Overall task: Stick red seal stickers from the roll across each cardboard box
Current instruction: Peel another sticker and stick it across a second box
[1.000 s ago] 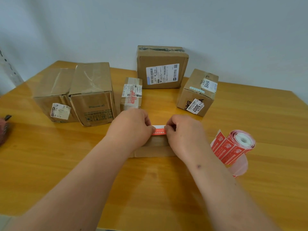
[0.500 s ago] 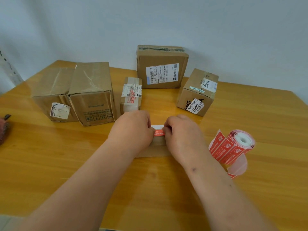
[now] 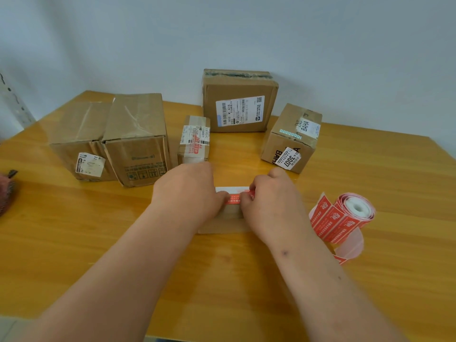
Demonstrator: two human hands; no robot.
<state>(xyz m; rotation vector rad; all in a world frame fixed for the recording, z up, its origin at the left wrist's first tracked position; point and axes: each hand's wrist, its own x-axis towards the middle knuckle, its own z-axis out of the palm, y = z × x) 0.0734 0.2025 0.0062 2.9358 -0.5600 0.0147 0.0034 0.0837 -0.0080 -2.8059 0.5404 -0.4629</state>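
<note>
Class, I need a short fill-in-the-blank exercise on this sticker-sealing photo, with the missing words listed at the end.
1. Both hands press a ____ sticker onto the flat box.
2. The sticker roll lies to the ____ of the right hand.
3. The left hand sits just in front of a small box already bearing a red ____.

Missing words: red; right; sticker
</note>
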